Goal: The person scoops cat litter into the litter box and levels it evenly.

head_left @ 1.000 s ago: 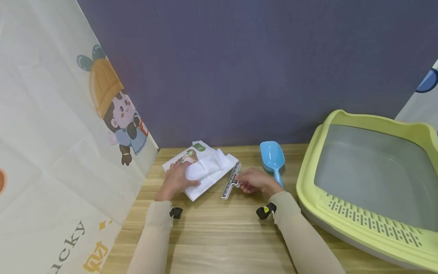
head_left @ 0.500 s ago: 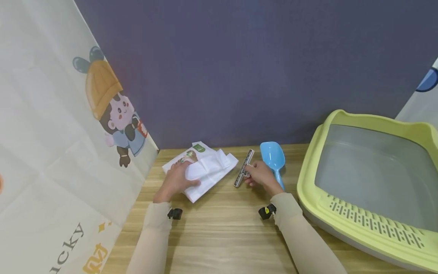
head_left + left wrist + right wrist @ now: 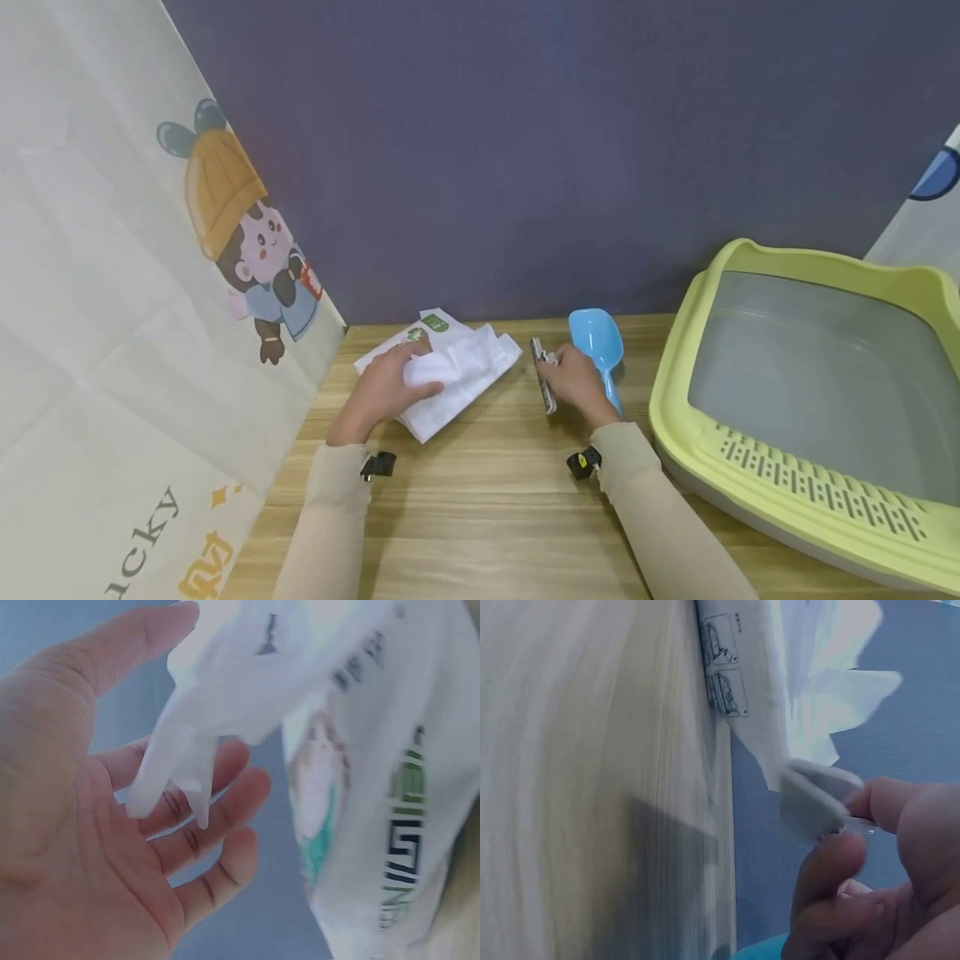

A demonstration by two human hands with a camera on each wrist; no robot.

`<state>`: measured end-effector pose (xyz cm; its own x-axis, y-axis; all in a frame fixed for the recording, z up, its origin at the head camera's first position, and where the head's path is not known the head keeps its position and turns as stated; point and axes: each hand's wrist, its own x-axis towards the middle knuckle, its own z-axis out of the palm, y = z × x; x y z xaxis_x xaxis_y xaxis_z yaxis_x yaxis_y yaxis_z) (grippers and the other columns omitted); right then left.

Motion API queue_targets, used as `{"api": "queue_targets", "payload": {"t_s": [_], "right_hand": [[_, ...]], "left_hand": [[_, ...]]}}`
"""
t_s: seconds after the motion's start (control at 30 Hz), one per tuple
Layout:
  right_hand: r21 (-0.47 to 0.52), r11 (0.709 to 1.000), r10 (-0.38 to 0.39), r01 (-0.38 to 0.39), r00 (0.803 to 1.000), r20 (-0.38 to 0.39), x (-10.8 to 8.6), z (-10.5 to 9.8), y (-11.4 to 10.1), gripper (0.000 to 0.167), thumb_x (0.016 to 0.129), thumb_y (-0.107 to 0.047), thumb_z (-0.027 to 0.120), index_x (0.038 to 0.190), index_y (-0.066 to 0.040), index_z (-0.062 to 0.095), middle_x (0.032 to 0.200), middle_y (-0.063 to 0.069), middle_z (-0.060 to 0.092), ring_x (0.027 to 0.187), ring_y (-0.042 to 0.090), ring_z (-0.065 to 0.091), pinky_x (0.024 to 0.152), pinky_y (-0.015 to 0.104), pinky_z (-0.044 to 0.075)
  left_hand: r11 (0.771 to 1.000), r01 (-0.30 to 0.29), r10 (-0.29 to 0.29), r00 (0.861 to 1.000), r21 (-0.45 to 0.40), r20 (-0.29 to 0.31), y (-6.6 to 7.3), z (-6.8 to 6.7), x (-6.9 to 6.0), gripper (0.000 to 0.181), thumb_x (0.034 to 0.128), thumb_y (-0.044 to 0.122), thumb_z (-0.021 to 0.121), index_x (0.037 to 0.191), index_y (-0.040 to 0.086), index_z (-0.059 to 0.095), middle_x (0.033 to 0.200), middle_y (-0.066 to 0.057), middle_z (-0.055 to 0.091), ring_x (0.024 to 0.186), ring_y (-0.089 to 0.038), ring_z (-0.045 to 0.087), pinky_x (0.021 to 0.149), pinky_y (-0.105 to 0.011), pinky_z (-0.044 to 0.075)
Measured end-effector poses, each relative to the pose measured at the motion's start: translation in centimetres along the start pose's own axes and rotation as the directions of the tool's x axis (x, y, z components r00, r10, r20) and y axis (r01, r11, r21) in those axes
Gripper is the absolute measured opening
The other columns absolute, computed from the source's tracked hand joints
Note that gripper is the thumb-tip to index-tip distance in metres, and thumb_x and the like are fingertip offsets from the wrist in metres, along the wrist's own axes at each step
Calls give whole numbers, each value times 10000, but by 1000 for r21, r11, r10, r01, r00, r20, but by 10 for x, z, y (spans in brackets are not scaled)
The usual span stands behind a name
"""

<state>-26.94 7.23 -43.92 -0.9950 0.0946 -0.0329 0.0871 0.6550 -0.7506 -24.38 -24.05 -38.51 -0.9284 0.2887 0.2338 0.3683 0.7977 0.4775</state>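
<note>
A white printed bag [image 3: 480, 375] lies at the back left of the table, its crumpled white end spread over the front. My left hand [image 3: 386, 387] is at its left side. In the left wrist view, the thumb stands apart from loosely bent fingers [image 3: 202, 832], and a white flap [image 3: 180, 765] of the bag hangs between them. To the right of the bag, my right hand [image 3: 577, 379] pinches a long clip [image 3: 544, 383] with a dark toothed strip, held apart from the bag. The right wrist view shows thumb and finger on the blurred clip [image 3: 810, 799].
A light blue scoop [image 3: 597, 337] lies just behind and right of my right hand, its handle partly hidden by the wrist. At the right stands a large litter tray [image 3: 678, 375] with a yellow-green rim. A dark blue panel [image 3: 525, 167] rises behind the table.
My right hand has drawn the clip rightward away from the bag's edge and turned it. The left hand has opened slightly at the bag, which stays almost in place.
</note>
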Motion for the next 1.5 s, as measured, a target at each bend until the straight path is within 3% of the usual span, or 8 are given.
{"api": "queue_targets", "payload": {"t_s": [0.1,0.27,0.5,0.73,0.93,1.1,1.3,1.5], "right_hand": [[-97,995,-6,4,1000,-28,-2,-3,0,252,900,-365,592,828,-125,564,712,49,612,634,233,580,533,357,418],[-189,982,-30,17,997,-64,-4,-5,3,315,891,-336,625,1038,-63,570,839,116,646,705,290,616,567,392,447],[-268,961,-104,67,987,-126,-4,-5,8,335,866,-288,638,1034,-14,546,767,126,615,647,290,595,554,418,463],[-376,926,-99,41,986,-136,-5,-4,9,345,874,-267,699,1053,0,574,859,205,663,782,404,660,657,549,514],[-435,900,-90,33,990,-109,-5,-1,11,442,874,-267,736,1152,36,574,918,234,675,819,436,674,671,555,530],[-417,907,-94,50,992,-86,-4,-1,13,425,853,-278,775,1087,20,584,865,199,660,754,386,659,607,515,522],[-395,914,-102,88,995,-15,-4,-2,13,363,878,-260,757,1045,20,596,828,165,641,710,312,617,603,464,512],[-407,909,-89,96,995,35,-4,-3,9,250,937,-262,679,831,-41,625,736,118,614,647,268,581,534,400,462]], "left_hand": [[999,-34,33,999,-34,-19,6,-3,0,517,812,358,839,1233,116,663,1312,-81,684,1182,-292,645,1004,-475,492],[994,-53,52,998,-93,-19,17,-5,1,467,844,390,808,1215,130,691,1377,-100,653,1259,-302,621,1039,-486,485],[972,-89,90,996,-217,-9,33,-4,0,259,919,385,737,1096,196,733,924,2,729,889,-154,661,804,-358,523],[933,-139,177,981,-333,84,44,8,1,223,1053,205,523,1082,123,728,798,18,726,731,-87,647,683,-267,492],[942,-177,227,962,-286,152,49,17,2,194,963,60,586,1120,42,700,762,-11,733,655,-64,610,635,-232,482],[961,-213,232,968,-177,97,48,24,4,243,875,47,712,1117,43,703,850,-44,723,774,-133,634,728,-280,513],[993,-120,121,990,-16,67,45,27,1,401,812,177,818,1184,117,684,1128,-119,631,1056,-254,557,932,-439,473],[999,-46,43,991,24,131,41,29,1,435,823,250,817,1204,116,656,1107,-100,614,928,-212,575,864,-414,497]]}}
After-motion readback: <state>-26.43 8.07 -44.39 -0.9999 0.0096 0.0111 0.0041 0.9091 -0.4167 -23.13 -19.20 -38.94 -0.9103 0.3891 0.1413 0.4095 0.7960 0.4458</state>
